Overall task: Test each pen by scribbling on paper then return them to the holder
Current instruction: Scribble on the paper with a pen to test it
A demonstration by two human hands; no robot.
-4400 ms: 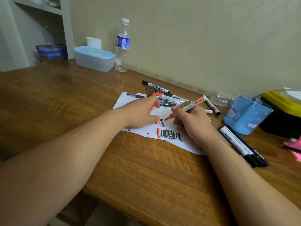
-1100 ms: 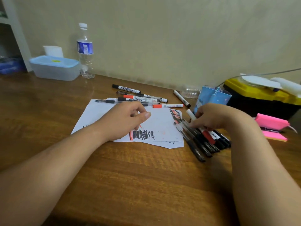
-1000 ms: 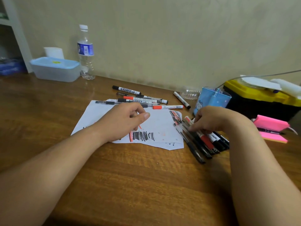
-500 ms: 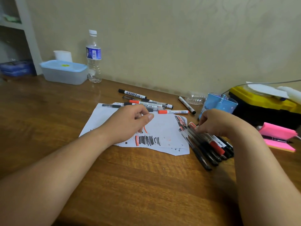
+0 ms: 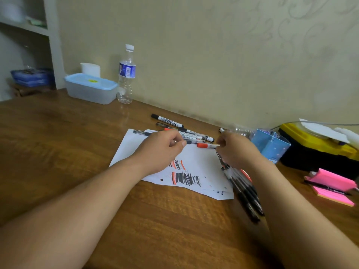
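A white paper point(image 5: 204, 164) with black and orange scribbles lies on the wooden table point(image 5: 77, 152). My left hand point(image 5: 161, 150) rests on the paper, fingers loosely curled, holding nothing I can make out. My right hand point(image 5: 235, 150) pinches the white end of an orange-capped pen point(image 5: 207, 145) lying at the paper's far edge. Several loose pens point(image 5: 194, 135) and a black marker point(image 5: 167, 119) lie behind it. Another row of pens point(image 5: 242, 189) lies under my right forearm. The blue pen holder point(image 5: 272, 146) stands right of my right hand.
A water bottle point(image 5: 126, 74) and a lidded plastic box point(image 5: 91, 88) stand at the back left by the wall. A yellow-and-black case point(image 5: 314, 146) and pink sticky notes point(image 5: 330, 185) sit at the right. A shelf unit point(image 5: 29, 78) is at the far left.
My right hand left the red marker in the right-hand row of pens and moved left and back to the orange-capped pen. My left hand stayed on the paper.
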